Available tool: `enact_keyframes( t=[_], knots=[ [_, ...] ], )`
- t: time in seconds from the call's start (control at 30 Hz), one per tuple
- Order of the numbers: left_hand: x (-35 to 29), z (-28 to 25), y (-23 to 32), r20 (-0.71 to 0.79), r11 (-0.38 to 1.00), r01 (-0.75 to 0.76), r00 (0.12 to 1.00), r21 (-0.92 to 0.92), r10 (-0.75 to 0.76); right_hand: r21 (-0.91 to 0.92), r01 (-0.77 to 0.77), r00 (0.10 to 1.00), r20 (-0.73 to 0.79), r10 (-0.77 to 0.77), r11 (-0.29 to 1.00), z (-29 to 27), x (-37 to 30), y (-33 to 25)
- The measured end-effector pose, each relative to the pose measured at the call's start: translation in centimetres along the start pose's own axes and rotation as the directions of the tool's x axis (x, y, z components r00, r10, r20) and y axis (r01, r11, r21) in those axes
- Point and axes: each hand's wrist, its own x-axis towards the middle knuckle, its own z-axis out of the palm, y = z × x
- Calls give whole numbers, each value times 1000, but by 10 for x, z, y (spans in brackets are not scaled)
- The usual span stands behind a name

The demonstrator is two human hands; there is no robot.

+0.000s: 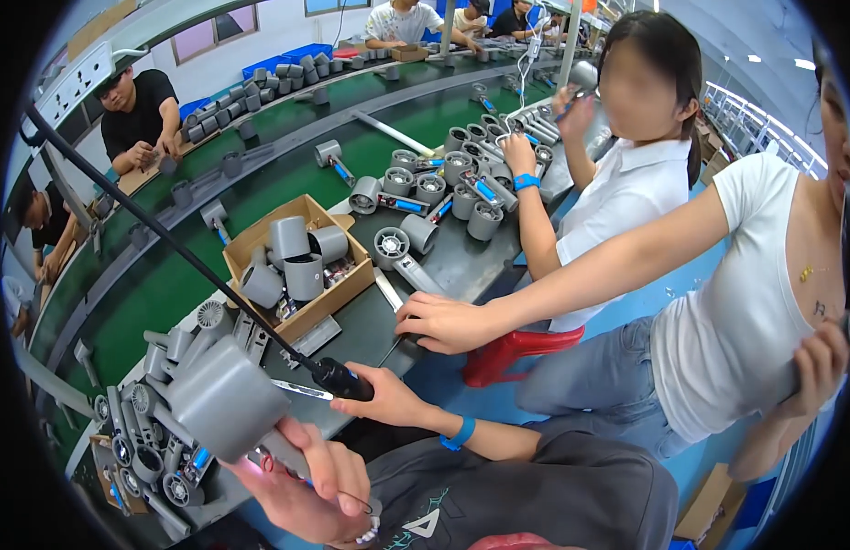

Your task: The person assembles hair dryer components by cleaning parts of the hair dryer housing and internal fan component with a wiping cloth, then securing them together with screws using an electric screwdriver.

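Note:
Close in front at lower left, my left hand (319,481) grips the handle of a grey handheld fan housing (225,399), its round head tilted up and left. Thin red and dark wires show by the fingers. My right hand (388,401), with a blue wristband, is closed round a black electric screwdriver (344,378); its long dark cord or rod runs to the upper left. Under the screwdriver, a pale pointed tool like tweezers (301,390) sticks out from the same hand. Beyond them stands a cardboard box (329,307) of grey housings and small parts.
A co-worker's hand (448,323) reaches onto the bench from the right, beside my right hand. Grey fan parts (150,412) are heaped at left; more fan bodies with blue batteries (457,179) lie farther off. A green conveyor (287,183) curves behind. A red stool (512,353) stands right.

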Motion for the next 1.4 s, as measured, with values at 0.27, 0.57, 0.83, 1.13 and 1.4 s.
enact_keyframes(
  t=[0.27, 0.57, 0.83, 1.13, 1.4],
  knots=[
    [-27, -62, 7, 349, 986, -148, 922, -81, 167, 73, -41, 999, -6, 42, 996, 10, 0, 3],
    [-1, -21, 11, 645, 908, -322, 639, -269, 418, 103, -131, 989, 82, 122, 986, 16, -1, 20],
    [22, -25, -19, -34, 956, 293, 955, -29, -294, 355, -103, 994, 5, 109, 929, 8, 3, 34],
    [12, 4, -26, -167, 782, 100, 986, 615, 6, 121, 16, 1000, -5, -15, 992, 7, 2, 22],
    [-7, 15, 9, 576, 835, -551, 677, -16, 458, 120, -74, 996, 66, 67, 990, 5, 0, 4]
  ],
)
